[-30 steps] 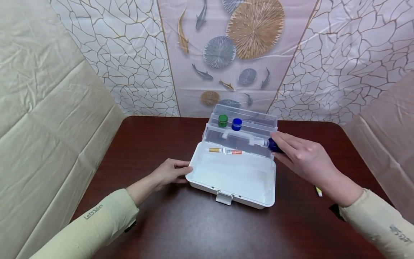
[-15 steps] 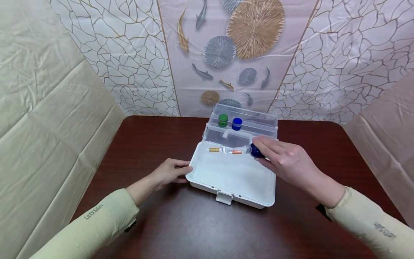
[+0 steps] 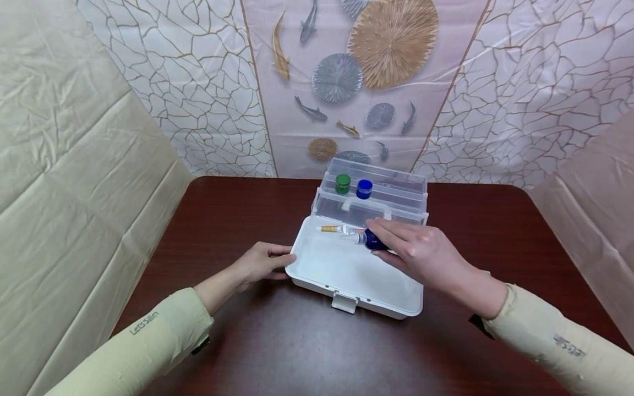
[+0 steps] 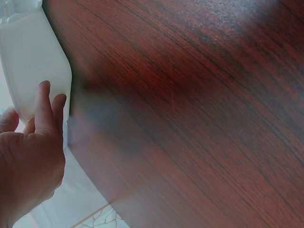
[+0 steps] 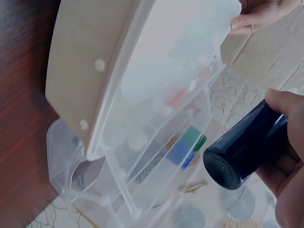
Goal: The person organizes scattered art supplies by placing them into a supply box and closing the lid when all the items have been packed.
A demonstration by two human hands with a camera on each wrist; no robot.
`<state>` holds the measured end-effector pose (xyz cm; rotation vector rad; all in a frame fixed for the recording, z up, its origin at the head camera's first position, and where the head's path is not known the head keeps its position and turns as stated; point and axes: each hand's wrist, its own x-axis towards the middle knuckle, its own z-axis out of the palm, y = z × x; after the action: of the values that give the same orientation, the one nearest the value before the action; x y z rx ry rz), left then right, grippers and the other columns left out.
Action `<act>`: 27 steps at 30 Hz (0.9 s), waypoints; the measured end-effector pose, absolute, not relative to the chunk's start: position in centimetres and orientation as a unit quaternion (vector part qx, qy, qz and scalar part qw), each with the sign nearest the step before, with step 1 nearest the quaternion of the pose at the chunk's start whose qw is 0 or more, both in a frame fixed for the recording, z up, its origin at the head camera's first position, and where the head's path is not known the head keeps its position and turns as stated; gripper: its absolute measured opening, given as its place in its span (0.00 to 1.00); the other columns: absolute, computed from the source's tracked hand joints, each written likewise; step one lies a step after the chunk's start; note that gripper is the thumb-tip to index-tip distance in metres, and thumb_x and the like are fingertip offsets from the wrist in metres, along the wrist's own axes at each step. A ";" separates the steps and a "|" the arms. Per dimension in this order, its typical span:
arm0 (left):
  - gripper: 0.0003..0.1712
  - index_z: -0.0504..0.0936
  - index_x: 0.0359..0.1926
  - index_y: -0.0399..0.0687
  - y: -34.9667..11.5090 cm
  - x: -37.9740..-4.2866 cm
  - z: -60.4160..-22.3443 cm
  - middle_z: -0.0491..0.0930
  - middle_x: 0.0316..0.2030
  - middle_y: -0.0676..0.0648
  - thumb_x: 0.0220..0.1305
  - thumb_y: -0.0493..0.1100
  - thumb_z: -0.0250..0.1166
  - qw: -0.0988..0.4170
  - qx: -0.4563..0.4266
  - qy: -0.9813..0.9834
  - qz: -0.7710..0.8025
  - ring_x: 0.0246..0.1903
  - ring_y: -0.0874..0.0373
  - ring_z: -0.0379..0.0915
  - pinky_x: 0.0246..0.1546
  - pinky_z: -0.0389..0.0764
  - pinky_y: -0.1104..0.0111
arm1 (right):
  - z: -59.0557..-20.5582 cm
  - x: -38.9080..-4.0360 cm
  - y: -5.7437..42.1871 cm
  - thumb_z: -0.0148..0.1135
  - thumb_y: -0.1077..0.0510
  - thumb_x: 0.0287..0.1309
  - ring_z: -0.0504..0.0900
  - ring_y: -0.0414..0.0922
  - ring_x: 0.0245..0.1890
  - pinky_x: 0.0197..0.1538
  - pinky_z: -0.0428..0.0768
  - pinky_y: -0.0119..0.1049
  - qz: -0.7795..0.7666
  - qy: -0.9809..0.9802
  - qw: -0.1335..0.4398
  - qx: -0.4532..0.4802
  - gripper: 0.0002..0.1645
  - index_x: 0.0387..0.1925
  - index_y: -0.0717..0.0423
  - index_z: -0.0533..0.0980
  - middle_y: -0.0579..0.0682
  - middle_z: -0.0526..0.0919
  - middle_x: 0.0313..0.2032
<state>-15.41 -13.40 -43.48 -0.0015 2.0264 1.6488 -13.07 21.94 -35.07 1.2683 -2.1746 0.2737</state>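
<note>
In the head view, my right hand (image 3: 426, 250) grips a dark blue bottle (image 3: 375, 240) with a clear nozzle, tilted and held over the inside of an opened white storage box (image 3: 346, 278). The nozzle points left. From the right wrist view, the thumb and fingers wrap the bottle (image 5: 242, 142), its round base facing the camera. My left hand (image 3: 257, 265) holds the box's left rim, thumb on top and fingers against the outer wall. Inside, along the back, lie a gold-ended paint tube (image 3: 329, 229) and an orange one (image 3: 354, 230), the latter partly hidden behind the bottle.
Behind the base, the box's clear tiered trays (image 3: 403, 187) hold a green paint jar (image 3: 343, 183) and a blue paint jar (image 3: 364, 189). A latch (image 3: 344, 302) hangs at the box's front. The dark wooden table (image 3: 238, 352) meets fabric walls at the back and sides.
My right hand has carried the blue bottle leftward and slightly toward me, from the right end of the trays to over the box's base. The left hand has stayed on the rim.
</note>
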 end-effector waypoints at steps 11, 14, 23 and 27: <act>0.24 0.79 0.69 0.33 -13.6 -15.4 -43.3 0.82 0.63 0.34 0.76 0.37 0.67 0.261 0.004 0.750 0.608 0.49 0.52 0.86 0.51 0.91 0.57 | -35.8 -13.2 20.2 0.47 0.40 0.84 0.92 0.55 0.43 0.37 0.92 0.50 0.117 -0.813 0.291 0.491 0.34 0.61 0.65 0.83 0.61 0.91 0.50; 0.25 0.78 0.69 0.31 -13.6 -15.3 -43.3 0.81 0.64 0.32 0.77 0.37 0.67 0.262 0.009 0.745 0.613 0.50 0.51 0.85 0.51 0.91 0.57 | -36.2 -13.1 19.8 0.46 0.40 0.85 0.93 0.54 0.43 0.36 0.92 0.50 0.120 -0.810 0.293 0.494 0.34 0.61 0.64 0.83 0.60 0.91 0.50; 0.25 0.77 0.70 0.30 -13.7 -15.5 -43.6 0.81 0.63 0.32 0.77 0.36 0.66 0.262 0.016 0.739 0.621 0.50 0.51 0.85 0.52 0.91 0.57 | -37.5 -12.6 19.3 0.54 0.42 0.83 0.93 0.52 0.42 0.34 0.92 0.47 0.131 -0.812 0.275 0.498 0.29 0.61 0.63 0.82 0.59 0.91 0.49; 0.25 0.78 0.69 0.30 -13.7 -15.5 -43.7 0.82 0.63 0.32 0.77 0.36 0.66 0.260 0.014 0.737 0.624 0.49 0.52 0.85 0.52 0.91 0.58 | -38.0 -12.5 19.1 0.73 0.48 0.68 0.92 0.51 0.44 0.37 0.92 0.47 0.138 -0.820 0.255 0.493 0.29 0.62 0.62 0.83 0.57 0.91 0.50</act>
<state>-15.46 -13.74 -43.73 0.0367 1.9962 1.6889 -12.49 19.09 -38.01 1.3402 -2.2268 0.3756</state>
